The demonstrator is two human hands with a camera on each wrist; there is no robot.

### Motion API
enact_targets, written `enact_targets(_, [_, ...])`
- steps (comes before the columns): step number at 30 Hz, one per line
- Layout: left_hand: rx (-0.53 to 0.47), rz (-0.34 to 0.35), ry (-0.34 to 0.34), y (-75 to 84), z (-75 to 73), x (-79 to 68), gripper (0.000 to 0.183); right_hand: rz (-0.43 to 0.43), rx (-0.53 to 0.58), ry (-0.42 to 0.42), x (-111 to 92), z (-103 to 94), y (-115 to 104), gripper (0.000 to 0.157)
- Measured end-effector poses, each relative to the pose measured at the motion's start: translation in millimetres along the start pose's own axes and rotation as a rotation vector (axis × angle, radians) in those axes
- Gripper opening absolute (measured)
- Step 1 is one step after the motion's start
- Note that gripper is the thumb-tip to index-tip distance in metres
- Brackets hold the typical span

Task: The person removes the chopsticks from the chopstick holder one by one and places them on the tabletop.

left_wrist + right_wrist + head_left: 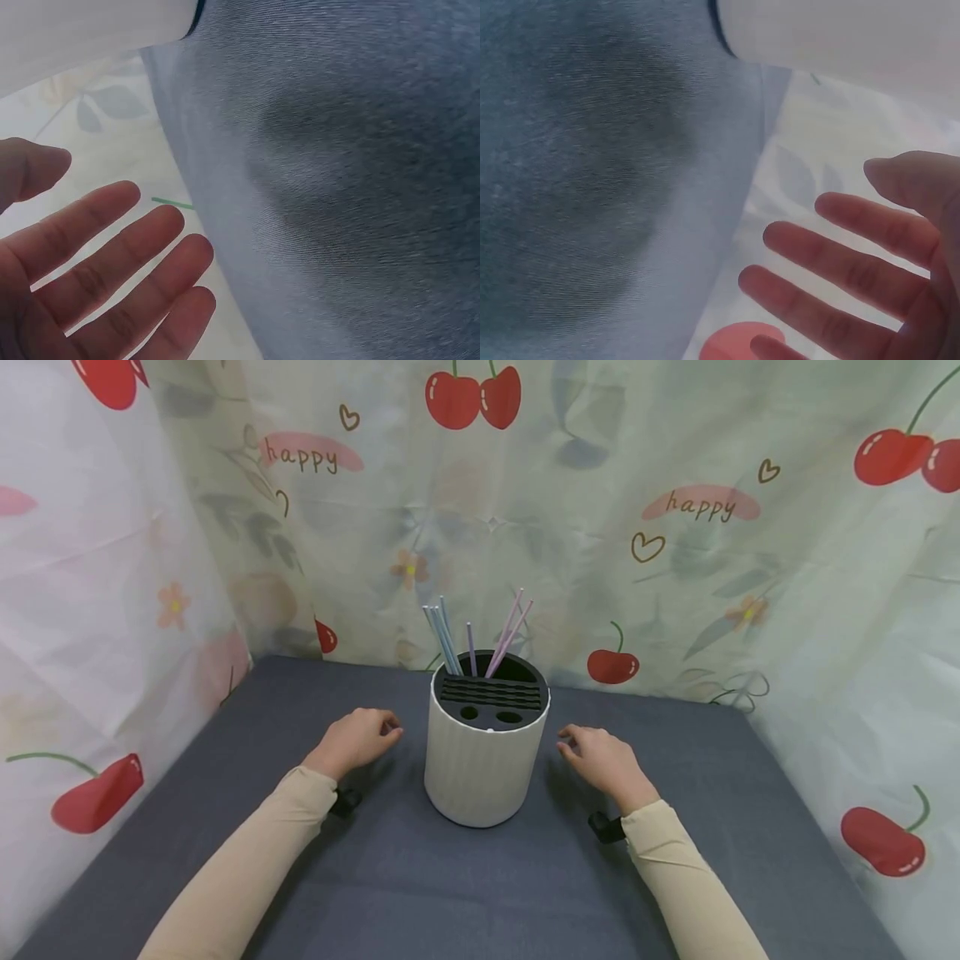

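A white ribbed round holder (483, 768) with a black slotted top (491, 693) stands upright at the middle of the table. In its rear compartment lean several thin blue sticks (444, 639), one purple stick (471, 647) and two pink sticks (510, 635). To the left of the holder, apart from it, is my left hand (358, 742), its fingers relaxed around nothing. My right hand (603, 762) hovers on the other side, also apart and holding nothing. Both wrist views show loosely spread fingers, with the holder's white wall (90, 37) at the top of the left wrist view.
A dark grey cloth (480, 893) covers the table. Behind and at both sides hang pale curtains (480, 510) printed with cherries, hearts and flowers. A small black device (606, 827) sits at my right wrist, and another black device (346, 802) at my left.
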State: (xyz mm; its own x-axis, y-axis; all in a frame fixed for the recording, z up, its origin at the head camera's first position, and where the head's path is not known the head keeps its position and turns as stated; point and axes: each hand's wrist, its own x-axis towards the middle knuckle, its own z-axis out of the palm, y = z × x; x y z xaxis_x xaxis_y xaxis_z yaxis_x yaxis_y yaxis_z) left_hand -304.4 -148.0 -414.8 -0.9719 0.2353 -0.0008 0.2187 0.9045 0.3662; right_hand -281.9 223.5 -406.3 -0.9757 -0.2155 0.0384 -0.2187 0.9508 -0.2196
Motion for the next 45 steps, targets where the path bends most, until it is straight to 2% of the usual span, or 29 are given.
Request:
enact_targets(3, [-0.041,0.002,-0.011,0.3,-6.3,1.3,0.030,0.002,0.072,0.006,0.6,-5.5,-1.4,0.032])
enact_targets(6, [-0.108,0.013,-0.017,4.8,-19.2,4.1,0.034,0.001,0.177,0.042,0.8,-15.1,-5.5,0.035])
enact_targets(12, [-0.313,0.081,0.029,25.7,-60.6,8.8,0.040,-0.064,0.501,0.218,2.5,-42.7,-21.6,0.040])
enact_targets(15, [-0.495,0.148,0.072,36.6,-80.6,11.7,0.040,-0.125,0.675,0.287,6.1,-55.5,-31.6,0.041])
enact_targets(17, [-0.671,0.192,0.096,43.4,-91.6,13.8,0.040,-0.164,0.795,0.292,9.9,-62.3,-38.5,0.041])
enact_targets(21, [-1.007,0.253,0.110,55.8,-105.3,15.4,0.035,-0.202,0.993,0.220,15.6,-69.7,-51.1,0.039])
enact_targets(23, [-1.102,0.257,0.110,60.1,-108.1,14.6,0.029,-0.200,1.038,0.175,17.1,-69.8,-55.9,0.038])
enact_targets(26, [-1.155,0.266,0.105,62.5,-107.8,14.6,0.020,-0.181,1.044,0.133,17.5,-66.6,-61.1,0.038])
enact_targets(33, [-1.208,0.286,0.111,63.0,-100.2,16.2,0.012,-0.120,1.013,0.114,16.5,-52.8,-64.5,0.040])
enact_targets(45, [-1.183,0.317,0.105,65.0,-93.6,20.6,0.012,-0.069,1.096,0.125,16.3,-49.2,-67.2,0.041])
